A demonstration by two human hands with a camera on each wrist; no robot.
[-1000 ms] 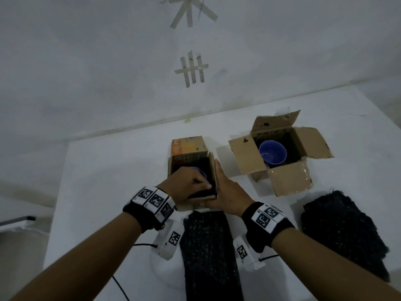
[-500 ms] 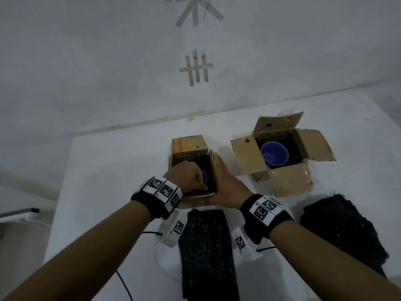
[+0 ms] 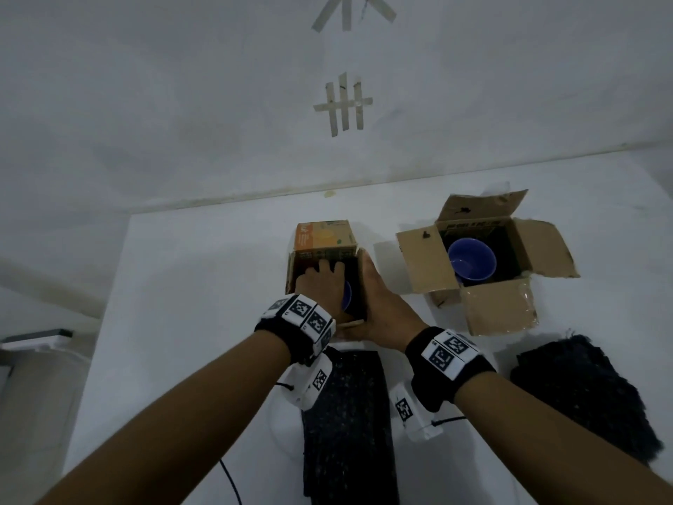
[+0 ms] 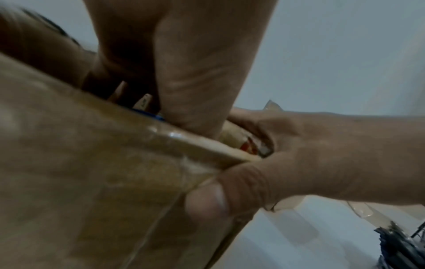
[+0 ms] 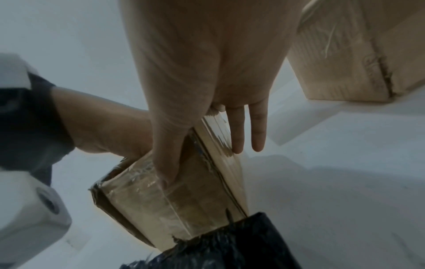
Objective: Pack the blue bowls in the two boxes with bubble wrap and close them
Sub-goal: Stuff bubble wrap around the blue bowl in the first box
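Observation:
A small cardboard box (image 3: 323, 238) with an orange far flap stands open at mid-table. My left hand (image 3: 320, 282) is down inside it, lying over a blue bowl (image 3: 346, 295), of which only a sliver shows. Its fingertips are hidden in the box. My right hand (image 3: 375, 304) lies flat against the box's right wall, fingers straight (image 5: 236, 138), thumb (image 5: 168, 163) pressed on the near face (image 5: 149, 200). To the right stands a second box (image 3: 426, 260), flaps spread, with another blue bowl (image 3: 471, 258) inside. A strip of black bubble wrap (image 3: 346, 413) lies just in front of the small box.
A second heap of black bubble wrap (image 3: 582, 395) lies at the near right of the white table (image 3: 204, 286). The wall rises right behind the table. A cable (image 3: 229, 482) runs off the near edge.
My left hand has pushed farther and deeper into the small box, covering more of the bowl. The right hand has stayed against the box's side.

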